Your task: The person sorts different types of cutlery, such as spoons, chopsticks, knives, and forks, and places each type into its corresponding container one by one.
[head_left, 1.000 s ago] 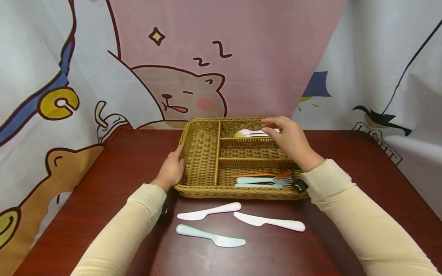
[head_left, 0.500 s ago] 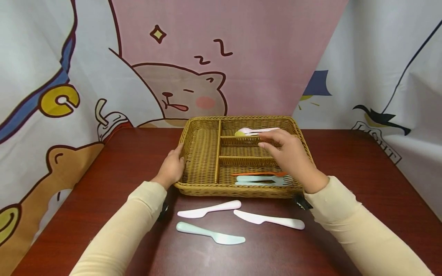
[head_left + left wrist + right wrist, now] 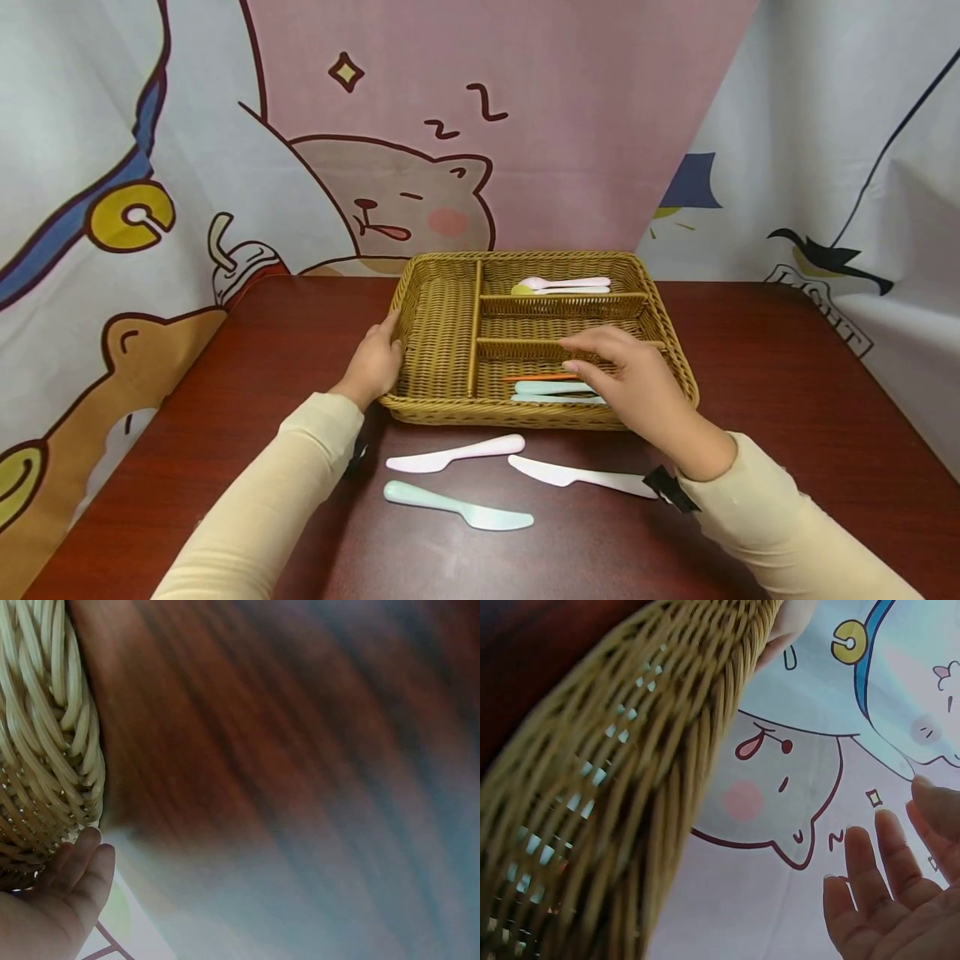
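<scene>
Wicker cutlery basket [image 3: 495,414]: lying on the dark red table [image 3: 202,400], just behind three knives [image 3: 427,500]; being gripped at its left rim by the left hand [image 3: 372,364]; being hovered over, at its front right part, by the right hand [image 3: 636,382], relaxed and holding nothing; containing a pink spoon [image 3: 573,283] and pale blue handles [image 3: 551,387].

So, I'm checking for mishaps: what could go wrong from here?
The black device below the right hand might knock the white, round-handled knife it overlaps in the head view. The left hand holds only one end of the brown wicker tray, so a bump could swing it into the pale pink knife in front.
</scene>
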Tool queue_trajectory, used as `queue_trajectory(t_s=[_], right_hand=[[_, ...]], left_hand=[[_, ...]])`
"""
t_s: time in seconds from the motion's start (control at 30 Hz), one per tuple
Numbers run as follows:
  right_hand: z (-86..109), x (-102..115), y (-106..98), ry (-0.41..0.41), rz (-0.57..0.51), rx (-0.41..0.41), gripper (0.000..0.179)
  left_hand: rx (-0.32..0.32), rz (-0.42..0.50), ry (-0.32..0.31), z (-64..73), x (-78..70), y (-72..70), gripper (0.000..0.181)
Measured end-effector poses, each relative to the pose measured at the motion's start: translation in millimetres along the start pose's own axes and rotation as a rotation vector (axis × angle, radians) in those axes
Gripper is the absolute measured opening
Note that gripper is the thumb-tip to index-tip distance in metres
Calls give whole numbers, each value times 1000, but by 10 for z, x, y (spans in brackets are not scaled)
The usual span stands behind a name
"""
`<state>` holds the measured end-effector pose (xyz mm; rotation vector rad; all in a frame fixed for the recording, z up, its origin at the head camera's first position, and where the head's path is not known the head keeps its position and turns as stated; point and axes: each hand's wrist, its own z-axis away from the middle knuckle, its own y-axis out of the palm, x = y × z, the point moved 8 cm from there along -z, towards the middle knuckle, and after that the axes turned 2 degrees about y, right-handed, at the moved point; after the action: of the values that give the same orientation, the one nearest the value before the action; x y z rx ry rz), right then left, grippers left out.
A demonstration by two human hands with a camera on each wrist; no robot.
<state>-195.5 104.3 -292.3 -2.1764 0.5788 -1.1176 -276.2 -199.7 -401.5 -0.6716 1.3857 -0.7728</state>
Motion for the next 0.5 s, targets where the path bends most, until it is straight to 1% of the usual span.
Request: queue_trajectory(t_s=[0.13,0.37,0.5], right_hand=[[140,20,13,-16,9,11,28],[346,56,14,-83,40,12,34],[440,47,31,-87,41,31,34]], left_hand=[[1,-5,0,2,-6,6,56],[-5,-11,-3,3,-1,5,56],[-4,-14,0,-10,0,-2,56]])
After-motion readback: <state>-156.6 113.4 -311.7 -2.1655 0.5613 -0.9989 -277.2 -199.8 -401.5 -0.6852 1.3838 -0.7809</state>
